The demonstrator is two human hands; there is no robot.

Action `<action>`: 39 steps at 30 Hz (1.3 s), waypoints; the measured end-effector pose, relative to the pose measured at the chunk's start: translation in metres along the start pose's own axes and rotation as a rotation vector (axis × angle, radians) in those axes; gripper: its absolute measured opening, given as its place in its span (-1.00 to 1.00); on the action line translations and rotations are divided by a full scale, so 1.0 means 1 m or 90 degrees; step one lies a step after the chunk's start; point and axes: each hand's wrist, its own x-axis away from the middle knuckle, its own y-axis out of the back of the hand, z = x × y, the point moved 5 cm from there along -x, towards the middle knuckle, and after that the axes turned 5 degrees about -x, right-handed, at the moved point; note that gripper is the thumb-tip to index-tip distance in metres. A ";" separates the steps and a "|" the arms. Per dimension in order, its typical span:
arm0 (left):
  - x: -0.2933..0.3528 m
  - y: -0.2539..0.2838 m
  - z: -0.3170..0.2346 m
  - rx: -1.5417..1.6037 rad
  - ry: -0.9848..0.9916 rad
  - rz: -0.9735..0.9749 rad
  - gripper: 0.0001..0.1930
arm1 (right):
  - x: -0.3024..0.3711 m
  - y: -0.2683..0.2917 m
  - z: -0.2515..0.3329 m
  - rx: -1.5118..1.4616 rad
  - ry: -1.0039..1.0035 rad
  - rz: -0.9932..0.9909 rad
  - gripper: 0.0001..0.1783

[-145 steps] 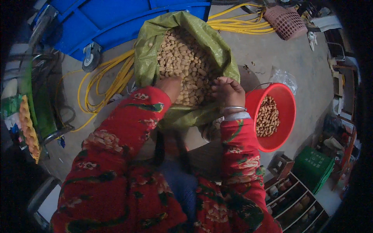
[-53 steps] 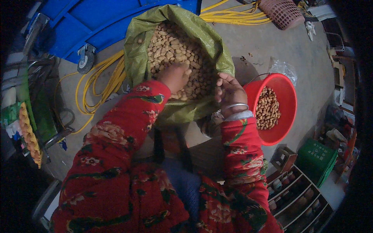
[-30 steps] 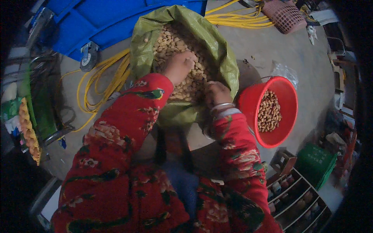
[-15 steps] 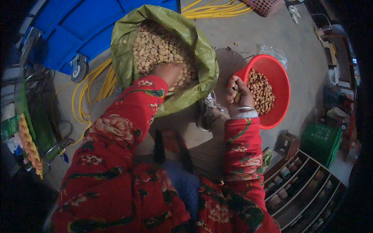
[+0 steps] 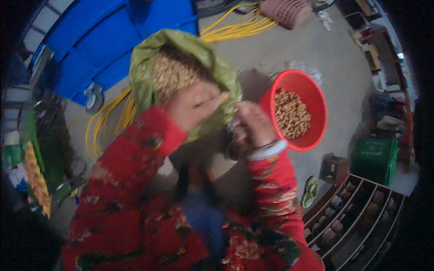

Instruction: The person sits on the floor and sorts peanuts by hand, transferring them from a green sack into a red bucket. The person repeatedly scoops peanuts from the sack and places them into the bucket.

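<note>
An upright green woven sack [image 5: 231, 81] with its rim rolled open holds a heap of pale unshelled peanuts [image 5: 172, 74]. My left hand [image 5: 194, 106] is over the sack's near side, blurred, its fingers pinched on what looks like a pale peanut [image 5: 221, 98]. Close beside it, fingertips almost meeting, my right hand [image 5: 255, 124] is curled; blur hides what its fingers hold. Just right of that hand, a red plastic bucket [image 5: 319, 110] leans toward me, partly filled with smaller, browner nuts [image 5: 291, 113].
A blue wheeled bin [image 5: 104, 40] stands far left, with coiled yellow hose [image 5: 242, 25] lying behind the sack and more beside it. Clear plastic [image 5: 307, 72] lies behind the bucket. A slatted rack [image 5: 357, 221], green sandal [image 5: 310, 192] and green box [image 5: 373, 158] are at the right.
My left hand has come up out of the peanuts toward the right. My right hand has moved left, away from the bucket, to meet it. The view has shifted slightly.
</note>
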 end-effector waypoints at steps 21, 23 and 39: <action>-0.029 0.028 0.044 -0.022 0.155 -0.017 -0.80 | -0.097 -0.053 -0.050 -0.238 -0.191 0.059 -0.82; -0.032 0.031 0.043 -0.030 0.117 -0.019 -0.81 | -0.098 -0.057 -0.051 -0.322 -0.206 0.072 -0.84; -0.037 0.025 0.046 0.041 0.148 -0.014 -0.88 | -0.098 -0.056 -0.055 -0.401 -0.204 0.156 -0.87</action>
